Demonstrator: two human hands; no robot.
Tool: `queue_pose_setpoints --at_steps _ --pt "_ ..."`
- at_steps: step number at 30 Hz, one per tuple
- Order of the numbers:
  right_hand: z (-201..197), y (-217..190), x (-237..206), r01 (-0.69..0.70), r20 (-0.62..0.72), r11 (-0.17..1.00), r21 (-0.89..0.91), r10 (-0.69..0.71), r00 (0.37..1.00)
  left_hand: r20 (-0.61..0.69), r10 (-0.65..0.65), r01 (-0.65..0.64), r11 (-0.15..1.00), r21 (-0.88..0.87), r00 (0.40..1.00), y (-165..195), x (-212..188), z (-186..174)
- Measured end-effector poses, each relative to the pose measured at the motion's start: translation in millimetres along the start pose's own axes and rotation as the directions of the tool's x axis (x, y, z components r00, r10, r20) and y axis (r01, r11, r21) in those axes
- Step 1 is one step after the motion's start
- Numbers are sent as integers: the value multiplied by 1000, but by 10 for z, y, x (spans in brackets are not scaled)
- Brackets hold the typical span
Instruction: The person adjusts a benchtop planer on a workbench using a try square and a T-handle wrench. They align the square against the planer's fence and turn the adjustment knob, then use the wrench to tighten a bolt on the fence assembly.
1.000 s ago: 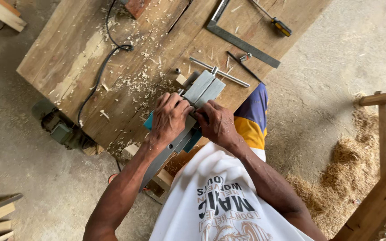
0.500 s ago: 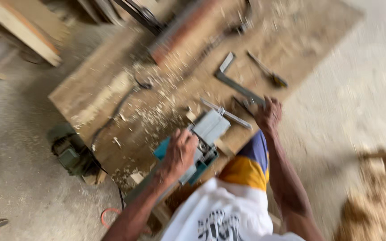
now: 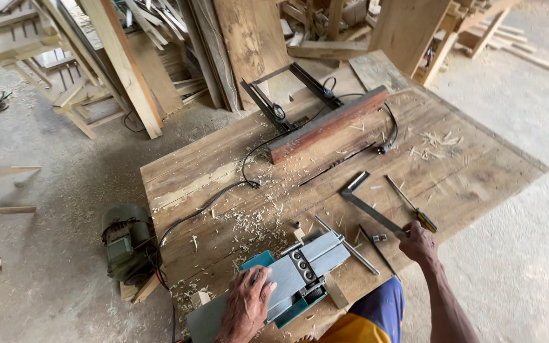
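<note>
The left hand [image 3: 247,303] lies flat, palm down with fingers spread, on the grey sole of an upturned electric planer [image 3: 287,279] with a teal body, which sits at the near edge of a worn wooden workbench [image 3: 478,171] among pale shavings [image 3: 249,222]. The hand presses rather than grips — nothing is clasped in it. The right hand [image 3: 416,242] is out to the right of the planer, at the near right part of the bench, fingers curled down over the near end of a metal try square [image 3: 366,203]; whether it has closed on the blade or only touches it cannot be told. Just beyond that hand lies a screwdriver with a yellow and black handle [image 3: 414,206], and between the two hands lie a thin steel rod [image 3: 347,244] and a dark slim tool [image 3: 376,248], the rod just beside the planer's far end. A black cord [image 3: 223,190] runs from the near left of the bench across its middle toward a reddish-brown block of wood [image 3: 328,124] lying slantwise at the far side. Behind that block a black metal frame [image 3: 287,95] leans at the bench's far edge. On the floor to the left, close against the bench, sits a green electric motor [image 3: 125,241] — and further off, planks and timber offcuts [image 3: 128,70] stand stacked.
</note>
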State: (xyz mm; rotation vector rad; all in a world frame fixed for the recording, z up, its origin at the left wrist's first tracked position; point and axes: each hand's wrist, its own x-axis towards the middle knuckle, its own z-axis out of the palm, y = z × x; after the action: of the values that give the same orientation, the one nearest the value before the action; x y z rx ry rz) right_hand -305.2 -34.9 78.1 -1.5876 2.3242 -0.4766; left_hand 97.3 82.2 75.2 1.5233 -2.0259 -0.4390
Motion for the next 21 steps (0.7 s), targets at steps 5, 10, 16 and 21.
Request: queue_pose_setpoints --at_steps 5,10,16,21 --pt "53 108 41 1 -29 986 164 3 1000 38 -52 54 996 -76 998 -25 -74 -26" --pt "255 16 89 176 -115 936 306 -148 982 -19 -108 104 984 -146 994 -111 -110 21" --pt "557 -309 -70 395 -136 858 329 -371 919 -106 -392 285 804 -522 914 -231 -173 243" --pt "717 -696 -298 735 -245 536 416 -713 658 -337 -448 116 725 -679 828 -429 -273 294"
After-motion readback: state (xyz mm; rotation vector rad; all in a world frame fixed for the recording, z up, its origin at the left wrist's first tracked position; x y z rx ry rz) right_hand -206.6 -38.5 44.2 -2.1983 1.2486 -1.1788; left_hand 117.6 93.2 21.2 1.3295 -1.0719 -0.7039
